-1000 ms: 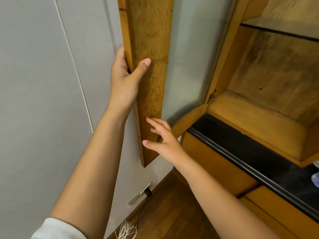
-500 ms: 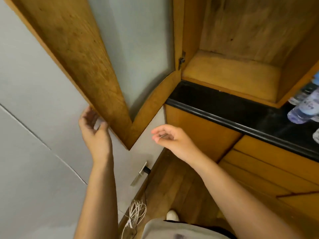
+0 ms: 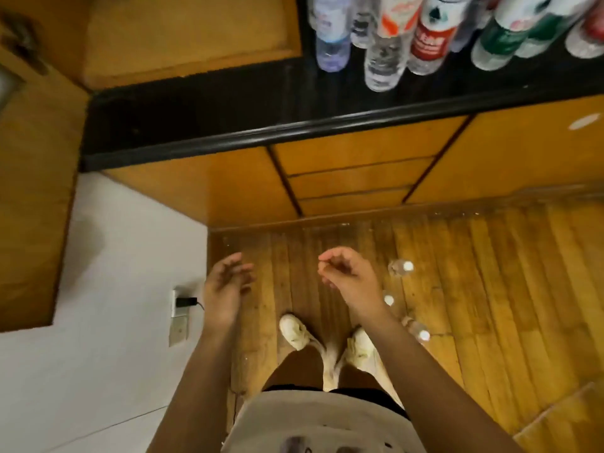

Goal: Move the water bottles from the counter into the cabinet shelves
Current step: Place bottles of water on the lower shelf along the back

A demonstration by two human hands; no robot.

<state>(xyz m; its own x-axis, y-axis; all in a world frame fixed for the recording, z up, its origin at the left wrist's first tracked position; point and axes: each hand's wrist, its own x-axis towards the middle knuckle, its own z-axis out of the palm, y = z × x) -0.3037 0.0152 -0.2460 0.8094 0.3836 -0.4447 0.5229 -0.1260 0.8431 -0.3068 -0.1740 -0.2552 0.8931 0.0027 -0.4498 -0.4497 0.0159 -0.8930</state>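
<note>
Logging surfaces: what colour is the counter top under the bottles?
Black, glossy counter top with a rounded black front edge; head view.

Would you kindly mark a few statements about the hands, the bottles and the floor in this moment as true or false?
1. Both hands hold nothing. True: the left hand and right hand hang free over the wooden floor.
2. The water bottles stand on the black counter. True.
3. The right hand has its grip on a bottle. False: its loosely curled fingers hold nothing.
4. The floor holds no bottles. False: a few small bottles stand near the person's shoes.
5. A plug sits in the wall socket. True.
</note>
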